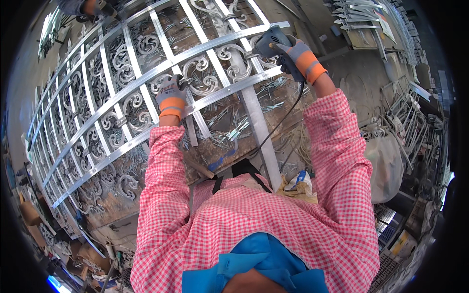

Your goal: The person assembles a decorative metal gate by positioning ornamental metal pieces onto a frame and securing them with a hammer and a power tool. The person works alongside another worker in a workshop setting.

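Observation:
My right hand (299, 57), in a grey and orange glove, is wrapped round a dark green corded power drill (272, 42). The drill lies over the right end of a silvery metal fence panel (141, 80), whose long rails cross upright bars with scroll ornaments between them. Its tip against the panel is too small to make out. Over a scroll ornament (199, 78) and bar, between two rails, my gloved left hand (172, 93) has its fingers curled on the panel. A black cord (288, 115) runs down from the drill towards my body.
Thin metal rods (239, 128) lie scattered on the wooden work table (210, 146). A hammer-like wooden handle (198, 166) is near my waist. Another person's hand (90, 7) holds a tool at the far left. Spear-topped bars (359, 17) are stacked at the far right, above a plastic bag (383, 168).

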Demonstrator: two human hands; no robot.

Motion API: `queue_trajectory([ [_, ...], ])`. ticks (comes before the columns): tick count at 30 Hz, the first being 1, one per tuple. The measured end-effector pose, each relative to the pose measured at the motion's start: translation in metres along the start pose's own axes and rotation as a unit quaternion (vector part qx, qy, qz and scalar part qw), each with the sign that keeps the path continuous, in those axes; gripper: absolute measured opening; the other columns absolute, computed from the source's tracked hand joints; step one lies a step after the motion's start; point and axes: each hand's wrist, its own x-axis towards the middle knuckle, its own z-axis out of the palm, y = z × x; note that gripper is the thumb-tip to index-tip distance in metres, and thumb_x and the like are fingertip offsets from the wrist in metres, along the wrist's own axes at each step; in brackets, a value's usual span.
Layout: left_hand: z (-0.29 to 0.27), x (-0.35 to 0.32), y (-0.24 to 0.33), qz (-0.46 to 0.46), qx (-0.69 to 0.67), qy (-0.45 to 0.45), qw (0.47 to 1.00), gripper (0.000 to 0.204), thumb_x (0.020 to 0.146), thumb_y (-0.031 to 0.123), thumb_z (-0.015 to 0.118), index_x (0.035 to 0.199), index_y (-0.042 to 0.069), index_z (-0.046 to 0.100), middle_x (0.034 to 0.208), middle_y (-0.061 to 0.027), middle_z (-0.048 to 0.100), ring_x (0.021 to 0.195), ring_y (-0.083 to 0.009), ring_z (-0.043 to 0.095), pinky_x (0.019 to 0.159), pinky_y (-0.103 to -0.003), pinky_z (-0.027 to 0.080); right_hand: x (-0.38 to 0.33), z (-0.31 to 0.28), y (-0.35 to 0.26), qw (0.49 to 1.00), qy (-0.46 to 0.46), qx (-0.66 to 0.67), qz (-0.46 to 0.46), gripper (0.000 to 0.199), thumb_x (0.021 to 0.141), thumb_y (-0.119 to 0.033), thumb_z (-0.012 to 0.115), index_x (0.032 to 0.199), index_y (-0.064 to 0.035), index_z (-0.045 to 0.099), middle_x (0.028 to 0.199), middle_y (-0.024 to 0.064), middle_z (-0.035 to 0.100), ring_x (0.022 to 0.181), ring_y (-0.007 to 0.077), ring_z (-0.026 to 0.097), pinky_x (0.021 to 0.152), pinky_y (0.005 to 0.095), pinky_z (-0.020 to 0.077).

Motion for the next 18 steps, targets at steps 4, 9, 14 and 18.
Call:
queue_trajectory([
  [4,-0.020,0.039,0.077,0.110,-0.161,0.139,0.971,0.023,0.085,0.024,0.065,0.105,0.011,0.067,0.099,-0.0132,0.066,0.093,-0.0324,0.063,0.081,-0.040,0.050,0.018,-0.003,-0.012,0.992,-0.015,-0.121,-0.014,0.053,0.080,-0.043,0.070,0.097,0.0059,0.062,0.066,0.0121,0.066,0.052,0.0186,0.064,0.049,0.0315,0.0503],
  [9,-0.013,0.124,0.223,0.213,-0.616,-0.011,0.758,0.023,0.095,0.016,0.054,0.108,-0.001,0.062,0.100,-0.0088,0.067,0.090,-0.0163,0.060,0.082,-0.030,0.048,0.041,0.004,-0.018,0.971,-0.038,-0.227,-0.059,0.059,0.082,-0.046,0.062,0.105,0.0079,0.060,0.082,0.0193,0.068,0.070,0.0297,0.068,0.066,0.0354,0.0543],
  [14,0.030,0.157,0.248,0.311,-0.504,-0.128,0.796,0.029,0.087,0.015,0.056,0.114,0.011,0.066,0.095,-0.0085,0.071,0.088,-0.0203,0.067,0.081,-0.031,0.053,0.042,0.001,-0.031,0.941,-0.075,-0.314,-0.102,0.050,0.084,-0.050,0.055,0.113,-0.0097,0.064,0.096,0.0216,0.067,0.086,0.0394,0.065,0.081,0.0411,0.0516],
  [18,0.028,0.159,0.242,0.199,-0.629,-0.209,0.722,0.024,0.087,0.008,0.052,0.101,0.009,0.072,0.093,-0.0074,0.072,0.081,-0.0141,0.068,0.074,-0.026,0.055,0.052,0.001,-0.030,0.935,-0.051,-0.306,-0.174,0.048,0.082,-0.047,0.058,0.104,-0.0050,0.067,0.094,0.0205,0.069,0.085,0.0378,0.065,0.079,0.0401,0.0521],
])
